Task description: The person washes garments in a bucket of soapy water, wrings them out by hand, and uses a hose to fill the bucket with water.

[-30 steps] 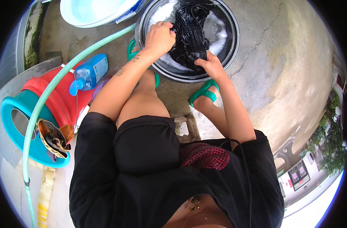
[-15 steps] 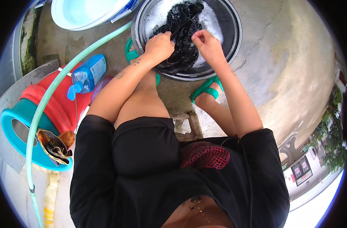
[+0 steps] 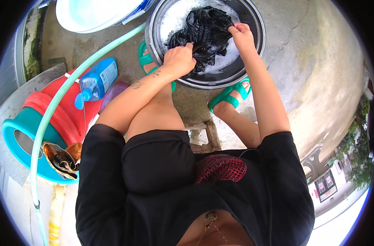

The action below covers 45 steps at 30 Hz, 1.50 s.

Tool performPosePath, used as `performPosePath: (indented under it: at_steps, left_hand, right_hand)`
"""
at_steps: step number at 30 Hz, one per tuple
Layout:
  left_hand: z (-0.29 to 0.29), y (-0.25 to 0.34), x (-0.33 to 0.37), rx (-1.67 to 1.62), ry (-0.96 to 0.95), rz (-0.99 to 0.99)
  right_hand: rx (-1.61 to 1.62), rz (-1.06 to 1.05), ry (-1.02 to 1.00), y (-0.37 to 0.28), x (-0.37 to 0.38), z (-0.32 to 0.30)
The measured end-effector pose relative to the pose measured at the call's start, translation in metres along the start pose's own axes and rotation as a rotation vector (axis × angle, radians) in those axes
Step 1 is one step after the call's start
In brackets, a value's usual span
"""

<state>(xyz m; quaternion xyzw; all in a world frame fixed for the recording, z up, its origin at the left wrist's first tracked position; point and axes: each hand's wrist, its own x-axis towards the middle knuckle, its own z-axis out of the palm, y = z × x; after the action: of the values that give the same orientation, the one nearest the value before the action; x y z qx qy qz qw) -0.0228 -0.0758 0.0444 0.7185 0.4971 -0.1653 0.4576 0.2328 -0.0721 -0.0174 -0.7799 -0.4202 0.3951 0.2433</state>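
Gripping a black garment point(image 3: 203, 35) in a soapy metal basin point(image 3: 258, 39) — left hand point(image 3: 179, 60), right hand point(image 3: 242, 37) — on outdoor concrete floor point(image 3: 310, 61).

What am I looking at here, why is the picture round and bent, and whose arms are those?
The picture comes from a wide fisheye camera worn on a person's head, looking down, so it is round and straight edges curve. The arms rising from the bottom are that person's own; they sit low, on what looks like a small wooden stool, wearing green sandals.

Both hands are in a round metal basin of soapy water on the concrete ground. The left hand and the right hand both grip a wet black garment.

On the person's left lie a pale green hose, a blue bottle of liquid on red and teal plastic tubs, and a light blue tub at the top.
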Motion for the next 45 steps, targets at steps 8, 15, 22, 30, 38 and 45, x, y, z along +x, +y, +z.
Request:
performPosePath:
  at_steps: [8,15,22,30,38,45]
  left_hand:
    - [-0.038,0.007,-0.024,-0.312,0.400,0.419]
    - [-0.096,0.024,-0.073,-0.584,0.529,0.426]
    - [-0.169,0.075,-0.154,-0.411,0.657,0.741]
    - [-0.201,0.105,-0.169,-0.517,0.765,0.494]
    - [-0.115,0.028,-0.028,-0.507,0.663,0.343]
    - [-0.040,0.034,0.018,0.762,0.654,0.534]
  right_hand:
    - [0.347,-0.308,-0.250,-0.122,-0.120,0.005]
    - [0.744,-0.264,-0.240,-0.115,-0.076,-0.048]
    - [0.546,-0.279,-0.154,-0.069,-0.031,-0.017]
    - [0.275,-0.372,-0.619,-0.074,-0.002,0.073]
    - [0.439,0.214,-0.161,-0.016,-0.074,-0.038]
    - [-0.563,-0.242,0.061,-0.008,-0.064,0.007]
